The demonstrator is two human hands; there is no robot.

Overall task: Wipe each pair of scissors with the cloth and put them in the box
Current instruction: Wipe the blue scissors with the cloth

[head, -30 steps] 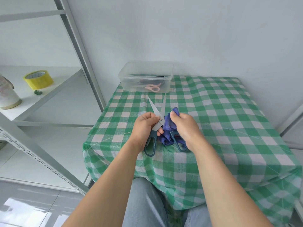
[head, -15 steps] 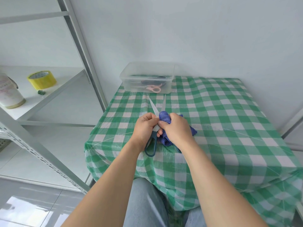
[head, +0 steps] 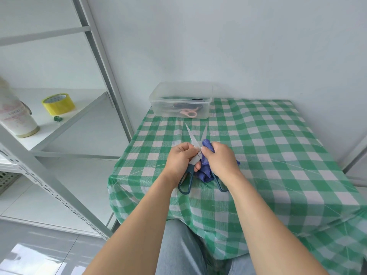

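A pair of scissors (head: 191, 135) with dark teal handles lies over the table's near middle, its two silver blades spread apart and pointing away from me. My left hand (head: 179, 161) grips it at the pivot. My right hand (head: 221, 160) holds a crumpled blue cloth (head: 206, 165) bunched against the base of the right blade; most of the cloth is hidden under that hand. At the table's far edge stands a clear plastic box (head: 158, 100) with a pink-handled pair of scissors (head: 189, 112) and some dark ones inside.
The table wears a green and white checked cloth (head: 268, 155) and stands against a white wall. A white metal shelf (head: 59, 124) to the left carries a yellow tape roll (head: 58, 104) and a white cup (head: 17, 120). My knees are under the near edge.
My right hand has slid the blue cloth a little along the scissors near the pivot. The blades stay spread and my left hand keeps its grip. The view has shifted slightly.
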